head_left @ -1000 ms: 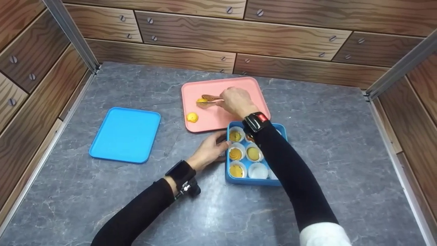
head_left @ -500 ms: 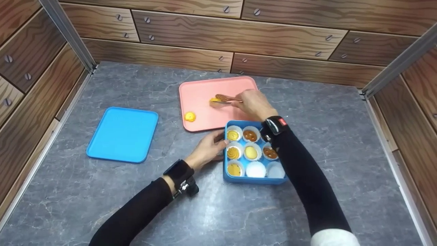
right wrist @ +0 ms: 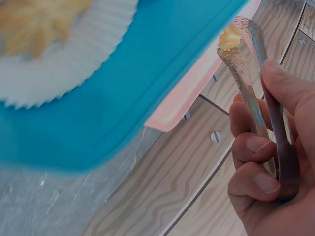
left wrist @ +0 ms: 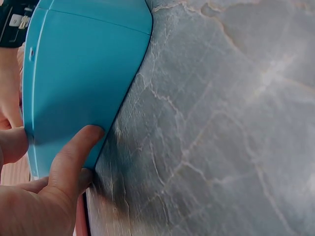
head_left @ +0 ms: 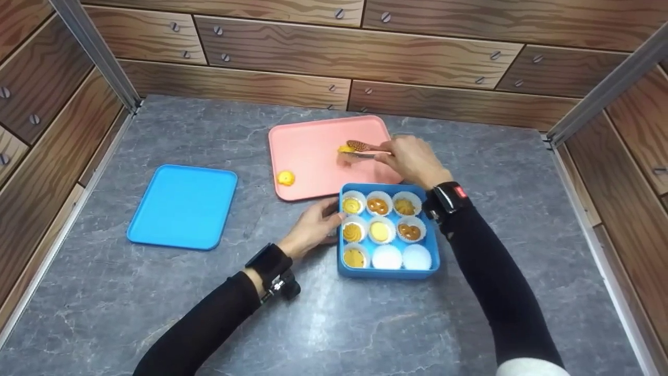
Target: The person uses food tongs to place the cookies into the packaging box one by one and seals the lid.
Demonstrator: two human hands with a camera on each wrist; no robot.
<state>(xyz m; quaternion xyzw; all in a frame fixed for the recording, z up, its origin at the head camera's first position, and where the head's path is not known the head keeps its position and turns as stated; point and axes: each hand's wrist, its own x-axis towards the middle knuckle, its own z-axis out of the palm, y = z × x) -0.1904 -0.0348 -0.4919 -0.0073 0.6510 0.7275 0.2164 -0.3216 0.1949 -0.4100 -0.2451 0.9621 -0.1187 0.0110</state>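
Note:
My right hand [head_left: 415,159] grips small metal tongs [right wrist: 275,132] above the pink tray [head_left: 313,172]. A yellow cookie [right wrist: 229,38] is pinched between the tong tips, off the tray. With its fingers laid along the outer left wall, my left hand [head_left: 313,227] touches the blue box [head_left: 389,274]. White paper cups fill the box in rows. Most hold cookies, such as the pale yellow one [head_left: 379,231] in the middle. Two front cups, the middle one [head_left: 387,257] and the right one [head_left: 417,257], hold nothing visible. Another yellow cookie [head_left: 286,178] lies at the tray's front left corner.
A flat blue lid [head_left: 182,206] lies on the grey marbled table [head_left: 250,141] to the left. Wood-patterned walls [head_left: 276,49] enclose the back and sides. The pink tray stands right behind the box.
My right hand has moved rightward over the tray, carrying the tongs and cookie, and its forearm no longer covers the box. My left hand stays at the box's left side.

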